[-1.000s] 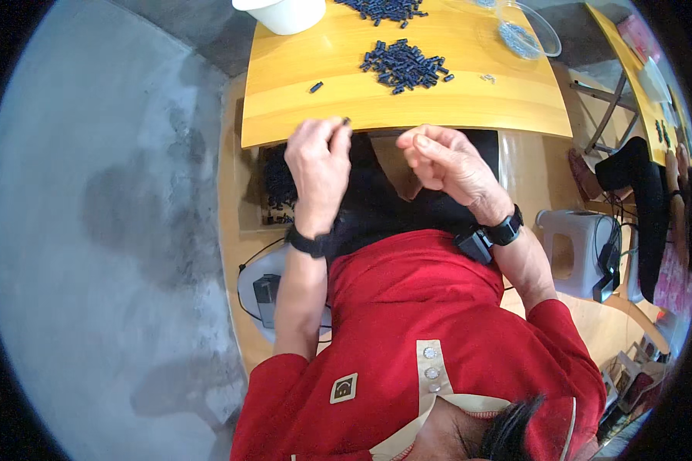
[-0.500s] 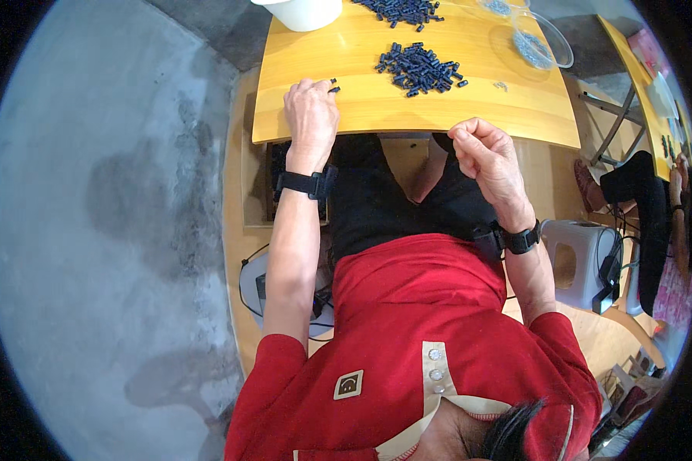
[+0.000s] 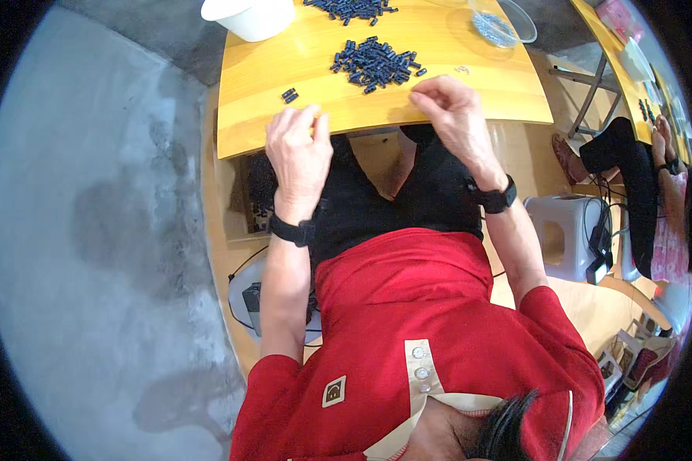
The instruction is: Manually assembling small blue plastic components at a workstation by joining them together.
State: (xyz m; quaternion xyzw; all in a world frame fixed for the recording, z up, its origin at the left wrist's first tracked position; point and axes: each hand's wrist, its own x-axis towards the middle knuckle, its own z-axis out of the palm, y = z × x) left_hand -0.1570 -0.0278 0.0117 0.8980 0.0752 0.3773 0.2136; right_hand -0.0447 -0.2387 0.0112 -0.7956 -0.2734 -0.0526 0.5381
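Over the table's front edge, my left hand (image 3: pixel 296 150) is held loosely with its fingers bent and the thumb a little apart; nothing shows in it. Just beyond its fingertips lie a few short dark-blue cylindrical pieces (image 3: pixel 289 96). My right hand (image 3: pixel 452 115) hovers by the same edge, thumb and forefinger pinched together. Whatever is in that pinch is too small to make out. Between and beyond the hands lies a heap of dark-blue cylindrical pieces (image 3: pixel 375 65). A few tiny light-coloured bits (image 3: pixel 462 70) rest on the table beyond my right hand.
A second blue heap (image 3: pixel 350 9) lies at the far side of the yellow table (image 3: pixel 246 92). A white tub (image 3: pixel 250 19) stands far left, a clear dish of small bits (image 3: pixel 496 29) far right. Another person's hands (image 3: pixel 661 138) are at a neighbouring table.
My left hand has drawn back toward me from the small blue pieces, which stay on the table. My right hand has moved slightly left and forward, still pinched. The whole view has shifted.
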